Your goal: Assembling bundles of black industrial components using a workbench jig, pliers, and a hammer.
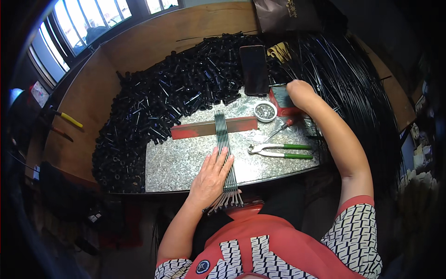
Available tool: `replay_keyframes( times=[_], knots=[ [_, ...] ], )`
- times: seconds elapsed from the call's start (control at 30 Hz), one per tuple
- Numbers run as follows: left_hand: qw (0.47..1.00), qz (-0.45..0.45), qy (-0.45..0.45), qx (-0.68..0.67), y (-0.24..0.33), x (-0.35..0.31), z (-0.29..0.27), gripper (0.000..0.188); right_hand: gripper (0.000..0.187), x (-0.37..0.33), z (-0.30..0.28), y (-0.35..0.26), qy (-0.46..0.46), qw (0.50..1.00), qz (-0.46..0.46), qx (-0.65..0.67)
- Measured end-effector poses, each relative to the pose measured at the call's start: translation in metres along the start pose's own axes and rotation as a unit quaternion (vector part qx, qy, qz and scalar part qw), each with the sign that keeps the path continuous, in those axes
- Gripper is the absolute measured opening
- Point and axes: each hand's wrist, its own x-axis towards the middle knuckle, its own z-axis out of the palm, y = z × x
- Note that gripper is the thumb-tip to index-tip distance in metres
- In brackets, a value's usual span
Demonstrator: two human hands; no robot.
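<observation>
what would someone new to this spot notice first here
Probably the big heap of short, shiny black tubular pieces, curving around the left and back of the speckled grey worktop. A mass of long, thin black rods at the right stands out next. Front and centre, the left hand lies on a row of thin, dark rods crossing a long red bar.

L hand point(210, 180) flat on dark rods point(222, 132), nr tabletop's point(172, 162) front edge; rod ends overhang it, far ends across red bar point(193, 130). R hand point(301, 93) curled by red tray point(289, 111), toward back R corner; grip hidden. Pliers point(284, 146) nr R edge, w/ screwdriver point(281, 129) & bowl point(255, 108) behind. Phone point(254, 69) at back edge; black tubes point(162, 83) heaped along L & back edges.
</observation>
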Motion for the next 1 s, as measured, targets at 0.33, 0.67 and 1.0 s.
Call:
replay_keyframes(
  times=[0.33, 0.67, 1.0],
  knots=[
    [1.0, -0.01, 0.012, 0.0, 0.001, 0.0, 0.004, 0.061, 0.018, -0.019, 0.021, 0.013, 0.014, 1.0, -0.01, 0.005],
    [1.0, -0.021, -0.015, -0.004, 0.004, 0.0, 0.0, 0.057, 0.021, -0.003, -0.002, -0.066, 0.174, 0.955, -0.164, 0.176],
    [0.999, -0.032, -0.04, -0.019, 0.007, 0.001, -0.006, 0.094, 0.015, 0.009, 0.025, -0.121, 0.174, 0.951, -0.212, 0.145]
  ],
)
